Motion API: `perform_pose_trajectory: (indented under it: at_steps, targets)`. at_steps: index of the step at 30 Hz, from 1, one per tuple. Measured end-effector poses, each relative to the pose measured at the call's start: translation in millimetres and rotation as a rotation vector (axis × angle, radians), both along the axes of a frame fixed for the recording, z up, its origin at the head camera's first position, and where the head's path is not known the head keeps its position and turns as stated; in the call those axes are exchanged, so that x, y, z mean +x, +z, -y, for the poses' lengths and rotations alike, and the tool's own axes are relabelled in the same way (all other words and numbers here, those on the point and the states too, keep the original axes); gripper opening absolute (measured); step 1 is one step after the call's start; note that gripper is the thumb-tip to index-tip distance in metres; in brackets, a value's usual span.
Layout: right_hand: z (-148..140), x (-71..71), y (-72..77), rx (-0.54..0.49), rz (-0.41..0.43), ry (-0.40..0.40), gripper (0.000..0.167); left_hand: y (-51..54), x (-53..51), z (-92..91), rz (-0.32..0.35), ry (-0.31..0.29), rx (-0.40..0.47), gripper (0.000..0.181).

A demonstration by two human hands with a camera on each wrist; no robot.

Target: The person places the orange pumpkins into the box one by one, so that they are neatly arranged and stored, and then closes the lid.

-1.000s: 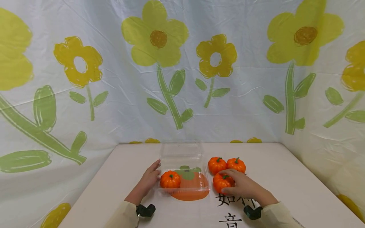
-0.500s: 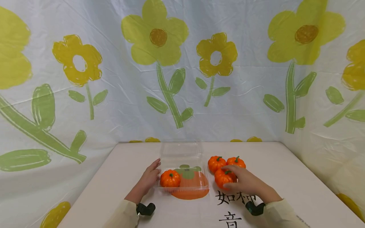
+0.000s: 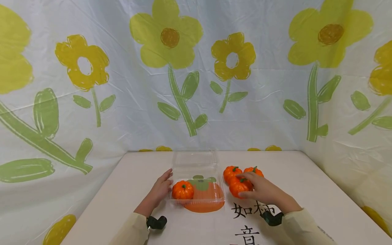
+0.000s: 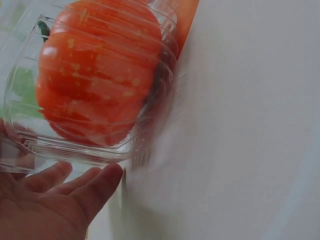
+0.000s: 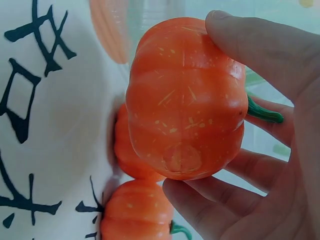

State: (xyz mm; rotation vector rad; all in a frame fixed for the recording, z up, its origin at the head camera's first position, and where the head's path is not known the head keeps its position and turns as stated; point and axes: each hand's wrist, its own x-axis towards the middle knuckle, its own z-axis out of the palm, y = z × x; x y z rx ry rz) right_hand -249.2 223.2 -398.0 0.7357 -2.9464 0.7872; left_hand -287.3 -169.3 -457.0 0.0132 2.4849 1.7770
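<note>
My right hand grips a small orange pumpkin with a green stem. In the right wrist view the thumb lies on one side of this pumpkin and the fingers on the other, and it looks raised off the table. A clear plastic clamshell box stands with its lid tipped back, holding another pumpkin in its left part. At the box's left wall rests my left hand, fingers extended. The left wrist view shows its fingertips against or very near the plastic.
Behind the gripped pumpkin sit two more pumpkins, one on the left and one on the right, partly covered by my right hand. The pale tablecloth bears a printed persimmon and black characters. A flowered curtain encloses the table.
The right hand's pumpkin has come up off the table and shifted slightly away from me, showing more of the printed characters below. My left hand stays at the box.
</note>
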Motion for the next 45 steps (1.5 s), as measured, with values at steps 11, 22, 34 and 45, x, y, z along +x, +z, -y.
perform_pose_trajectory:
  at_steps: [11,22,34,45]
  targets:
    - [9.1,-0.4,16.0,0.028,-0.038,0.042,0.064,-0.4,-1.0,0.6,-0.015,-0.007,-0.014,0.056]
    - [16.9,0.0,25.3,0.011,-0.03,0.05,0.061,-0.5,1.4,0.3,-0.006,-0.004,-0.011,0.056]
    - [28.8,-0.6,28.5,0.038,-0.045,0.063,0.065,0.4,3.2,-1.0,-0.024,-0.003,-0.026,0.056]
    - [41.5,-5.1,32.0,0.03,-0.059,0.118,0.061,-3.5,0.7,-1.1,-0.02,0.006,-0.026,0.055]
